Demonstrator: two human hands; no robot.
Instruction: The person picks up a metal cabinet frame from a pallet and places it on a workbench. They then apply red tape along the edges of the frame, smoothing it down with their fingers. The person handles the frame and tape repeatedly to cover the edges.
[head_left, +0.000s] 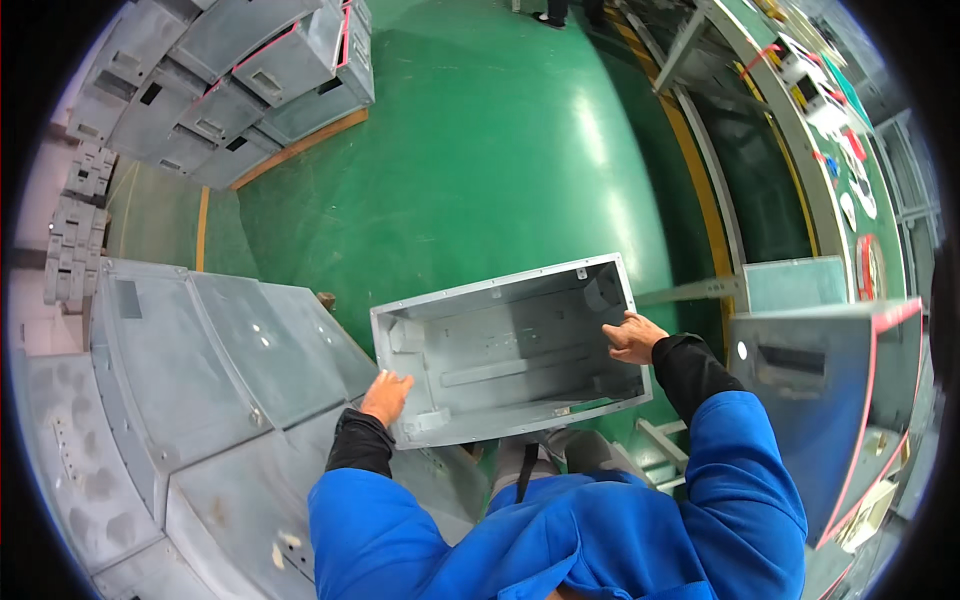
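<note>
In front of my body I hold a grey metal enclosure box (pixel 515 347), with its open side facing up toward me. It is rectangular and slightly tilted, its right end farther from me than its left. A narrow rim runs around the opening, and small brackets show inside. My left hand (pixel 387 397) is closed on the left side wall near the lower corner. My right hand (pixel 634 338) grips the right side wall, with fingers bent over the rim into the box. The box's underside is hidden.
Grey metal boxes (pixel 270 350) stand close at my left. More boxes (pixel 230 85) are stacked on a wooden pallet (pixel 300 148) at the far left. At right stands a red-edged metal box (pixel 795 400) beside a long workbench (pixel 810 215). Another person's shoe (pixel 548 19) shows at the far edge.
</note>
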